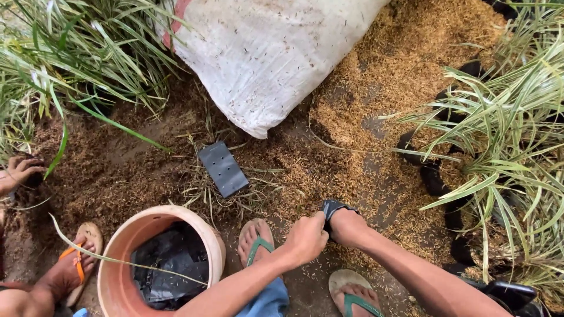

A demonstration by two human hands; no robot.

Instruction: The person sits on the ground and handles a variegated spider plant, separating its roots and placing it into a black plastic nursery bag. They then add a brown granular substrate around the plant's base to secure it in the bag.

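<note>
Low in the middle of the frame, both hands work on one small black plastic bag (332,209). The right hand (348,226) is pushed into or wrapped by its mouth, fingers hidden, so I cannot tell whether they are spread or curled; the left hand (305,239) is closed in a loose fist beside it, seemingly pinching the bag's edge. The bag looks thin, dark and limp, with only a folded corner showing above the right hand, just over the ground between the two feet in green-strapped sandals (256,242). My guess is that the film could tear if pulled hard against the knuckles, or slip from the pinch and drop into the loose rice husks (405,64) that cover the soil, where grit would cling to it. A second flat black bag (222,168) with punched holes lies at centre frame below the white sack (270,53). A clay pot (120,252) holding more black plastic sits at lower left, beside another person's sandalled foot (73,267); that person's hand (19,171) touches soil at the left edge.
</note>
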